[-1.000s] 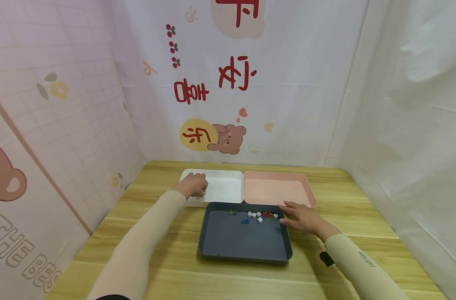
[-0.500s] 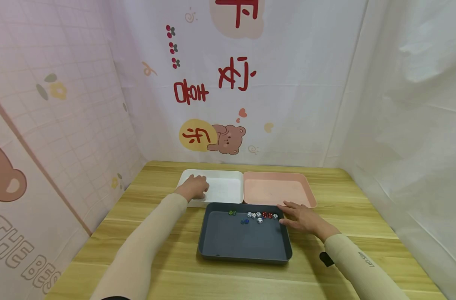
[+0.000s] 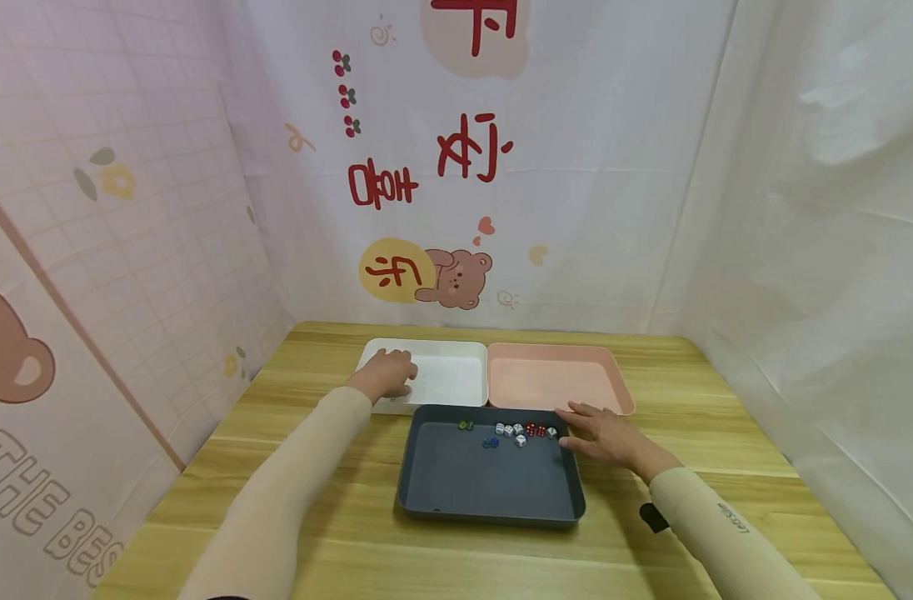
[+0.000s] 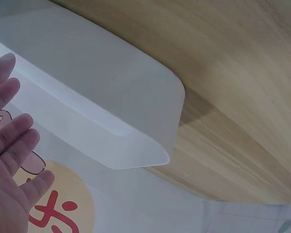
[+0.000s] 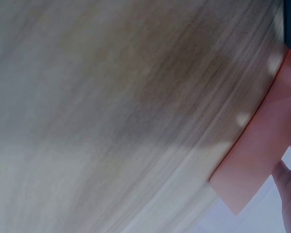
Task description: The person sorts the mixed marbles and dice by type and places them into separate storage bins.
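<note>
My left hand point(image 3: 384, 374) is over the left end of the white tray point(image 3: 456, 377). In the left wrist view its fingers point(image 4: 20, 145) are spread and loosely bent, and nothing shows between them. My right hand point(image 3: 610, 435) rests with extended fingers at the right rim of the dark grey tray point(image 3: 490, 492). Inside that tray, near its far side, lie several white dice point(image 3: 520, 441), red dice point(image 3: 541, 431), small blue dice point(image 3: 494, 442) and small green dice point(image 3: 469, 425). The left hand hides part of the white tray's floor.
A pink tray point(image 3: 561, 375) stands right of the white one, both behind the dark grey tray. All are on a wooden table point(image 3: 336, 533). A printed white curtain point(image 3: 591, 167) hangs behind the table and along its sides.
One second ago a small white die showed at my left fingertips; the fingers have loosened and it is gone from them. My right hand and the dice in the dark grey tray have stayed put.
</note>
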Available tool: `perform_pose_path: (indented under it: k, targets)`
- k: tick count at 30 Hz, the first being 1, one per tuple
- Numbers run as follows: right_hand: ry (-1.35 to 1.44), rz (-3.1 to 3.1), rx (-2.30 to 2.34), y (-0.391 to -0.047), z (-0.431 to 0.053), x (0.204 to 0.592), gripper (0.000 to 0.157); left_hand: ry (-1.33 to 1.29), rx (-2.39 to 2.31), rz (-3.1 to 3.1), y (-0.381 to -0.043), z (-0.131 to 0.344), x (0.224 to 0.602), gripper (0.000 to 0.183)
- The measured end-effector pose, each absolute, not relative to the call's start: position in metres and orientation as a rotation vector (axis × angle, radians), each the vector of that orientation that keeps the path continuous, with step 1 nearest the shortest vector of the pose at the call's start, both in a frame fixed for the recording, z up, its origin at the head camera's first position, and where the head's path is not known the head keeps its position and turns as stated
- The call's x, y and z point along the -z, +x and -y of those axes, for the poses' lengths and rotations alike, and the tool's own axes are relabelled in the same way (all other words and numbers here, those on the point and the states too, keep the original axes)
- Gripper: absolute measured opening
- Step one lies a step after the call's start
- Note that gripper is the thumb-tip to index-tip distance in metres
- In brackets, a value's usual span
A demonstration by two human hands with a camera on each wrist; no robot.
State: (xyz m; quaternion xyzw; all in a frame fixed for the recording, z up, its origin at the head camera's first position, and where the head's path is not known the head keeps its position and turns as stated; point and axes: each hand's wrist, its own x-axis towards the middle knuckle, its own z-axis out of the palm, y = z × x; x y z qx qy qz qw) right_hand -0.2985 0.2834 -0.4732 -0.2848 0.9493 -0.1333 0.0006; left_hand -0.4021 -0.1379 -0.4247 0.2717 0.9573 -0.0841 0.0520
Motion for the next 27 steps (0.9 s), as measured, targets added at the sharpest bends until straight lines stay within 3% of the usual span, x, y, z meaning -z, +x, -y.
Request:
perform_pose_path:
  k: [27]
  targets:
    - [-0.871, -2.976, 0.441, -0.294, -0.28, 0.471, 0.063, 0.949, 0.096, -2.903, -0.388, 0.148, 0.422, 0.035]
